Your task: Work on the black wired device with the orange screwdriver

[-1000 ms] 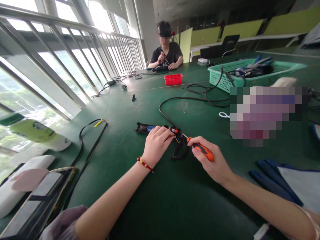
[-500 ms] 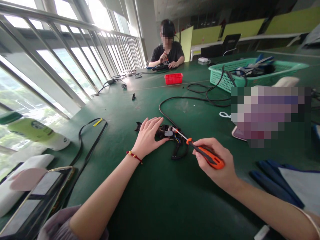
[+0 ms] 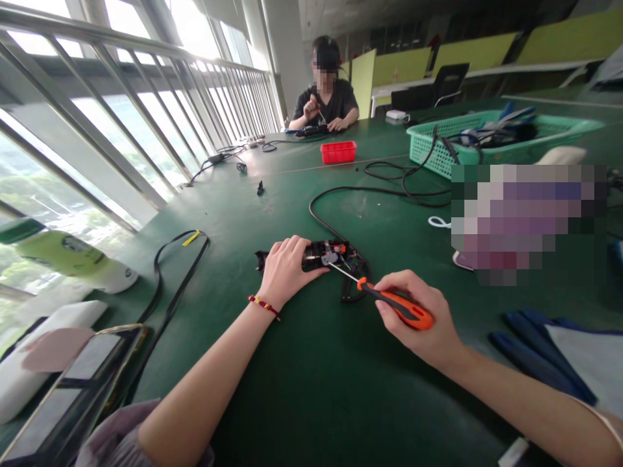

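Note:
A black device (image 3: 316,253) with exposed wires and a grey part lies on the green table, a cable running from its right end. My left hand (image 3: 287,266) grips its left part, fingers over the top and thumb along the near side. In my right hand (image 3: 421,318) is an orange and black screwdriver (image 3: 402,309), held by the handle. Its shaft points left, and the tip is at the grey part of the device. The palm side of my left hand is hidden.
Farther back stand a red tray (image 3: 339,152) and a green basket (image 3: 487,152) of tools. A black cable (image 3: 360,189) curves behind the device. Blue-grey gloves (image 3: 559,353) lie right, a bottle (image 3: 68,256) and strap (image 3: 182,279) left. A person (image 3: 325,97) sits opposite.
The device has shifted slightly left and turned a little with my left hand. The screwdriver tip has moved left and down, from the wires onto the grey part.

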{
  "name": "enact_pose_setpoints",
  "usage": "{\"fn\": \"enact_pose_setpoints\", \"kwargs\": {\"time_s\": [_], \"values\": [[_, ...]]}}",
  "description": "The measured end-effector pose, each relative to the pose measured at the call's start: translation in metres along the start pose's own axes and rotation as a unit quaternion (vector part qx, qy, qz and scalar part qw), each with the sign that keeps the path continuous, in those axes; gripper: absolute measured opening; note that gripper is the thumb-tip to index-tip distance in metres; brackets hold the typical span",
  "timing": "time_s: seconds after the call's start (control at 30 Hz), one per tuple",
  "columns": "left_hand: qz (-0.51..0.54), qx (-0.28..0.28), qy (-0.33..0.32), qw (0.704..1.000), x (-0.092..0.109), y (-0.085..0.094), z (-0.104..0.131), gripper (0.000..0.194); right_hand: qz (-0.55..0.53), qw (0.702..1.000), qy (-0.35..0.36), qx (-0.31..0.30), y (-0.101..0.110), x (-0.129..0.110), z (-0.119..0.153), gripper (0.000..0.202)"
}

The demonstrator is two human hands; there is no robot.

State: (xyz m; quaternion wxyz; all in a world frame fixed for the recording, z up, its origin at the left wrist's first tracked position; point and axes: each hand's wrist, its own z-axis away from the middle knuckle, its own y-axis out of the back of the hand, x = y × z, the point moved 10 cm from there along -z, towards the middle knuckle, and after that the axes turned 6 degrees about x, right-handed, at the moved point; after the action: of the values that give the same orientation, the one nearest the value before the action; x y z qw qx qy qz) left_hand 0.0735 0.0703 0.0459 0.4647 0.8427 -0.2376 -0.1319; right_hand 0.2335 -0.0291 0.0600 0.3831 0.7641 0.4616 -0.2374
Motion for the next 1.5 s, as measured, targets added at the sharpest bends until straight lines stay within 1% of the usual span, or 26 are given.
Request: {"fn": "enact_pose_setpoints", "kwargs": {"time_s": [0.17,0.37,0.53,0.57,0.63,0.7,0.77,0.83,0.93,1.0,1.07,1.17,1.2,1.27,1.37,1.4,1.43,1.5], "values": [[-0.006,0.004,-0.002,1.000,0.001,0.001,0.000,0.046,-0.011,1.000,0.002,-0.004,0.000,-0.002,0.000,0.013],[-0.017,0.005,-0.004,1.000,0.001,0.000,0.000,0.046,-0.017,1.000,-0.009,-0.014,-0.003,0.002,0.000,0.013],[-0.039,0.011,-0.011,0.999,0.005,0.003,0.001,0.045,-0.028,0.999,-0.041,-0.013,-0.004,0.007,0.001,0.010],[-0.041,0.013,-0.011,0.999,0.006,0.003,0.001,0.045,-0.030,0.998,-0.048,-0.005,-0.003,0.009,0.001,0.010],[-0.042,0.016,-0.005,0.999,0.007,0.004,0.001,0.045,-0.037,0.997,-0.053,0.034,0.003,0.011,0.000,0.014],[-0.044,0.019,0.002,0.999,0.007,0.005,0.001,0.045,-0.060,0.994,-0.042,0.084,0.011,0.012,0.000,0.025],[-0.048,0.022,0.006,0.999,0.009,0.005,0.001,0.044,-0.092,0.989,-0.032,0.108,0.015,0.012,0.000,0.037],[-0.052,0.021,0.005,0.998,0.010,0.005,0.000,0.041,-0.111,0.989,-0.036,0.089,0.011,0.014,0.000,0.042],[-0.055,0.018,0.000,0.998,0.011,0.005,0.000,0.039,-0.096,0.992,-0.067,0.040,0.003,0.018,0.001,0.029],[-0.053,0.017,-0.002,0.998,0.012,0.004,0.000,0.039,-0.095,0.992,-0.079,0.025,0.000,0.018,0.003,0.023],[-0.051,0.016,-0.005,0.999,0.012,0.004,0.000,0.040,-0.114,0.990,-0.065,0.048,0.004,0.015,0.003,0.031],[-0.057,0.013,-0.017,0.998,0.016,0.004,0.000,0.043,-0.134,0.986,-0.024,0.093,0.012,0.009,0.001,0.044],[-0.061,0.011,-0.022,0.998,0.017,0.004,0.000,0.043,-0.132,0.987,-0.017,0.095,0.013,0.008,0.001,0.046],[-0.068,0.006,-0.030,0.997,0.020,0.004,0.000,0.043,-0.127,0.989,-0.031,0.071,0.009,0.011,0.001,0.042],[-0.068,0.001,-0.034,0.997,0.022,0.004,0.000,0.041,-0.122,0.989,-0.077,0.028,0.001,0.018,0.003,0.023],[-0.068,0.001,-0.035,0.997,0.022,0.004,0.000,0.041,-0.121,0.989,-0.085,0.027,0.001,0.020,0.004,0.020],[-0.068,0.001,-0.035,0.997,0.022,0.004,0.000,0.041,-0.120,0.988,-0.083,0.040,0.003,0.019,0.003,0.021],[-0.070,0.002,-0.035,0.997,0.021,0.004,0.000,0.041,-0.115,0.988,-0.053,0.083,0.010,0.014,0.002,0.033]]}}
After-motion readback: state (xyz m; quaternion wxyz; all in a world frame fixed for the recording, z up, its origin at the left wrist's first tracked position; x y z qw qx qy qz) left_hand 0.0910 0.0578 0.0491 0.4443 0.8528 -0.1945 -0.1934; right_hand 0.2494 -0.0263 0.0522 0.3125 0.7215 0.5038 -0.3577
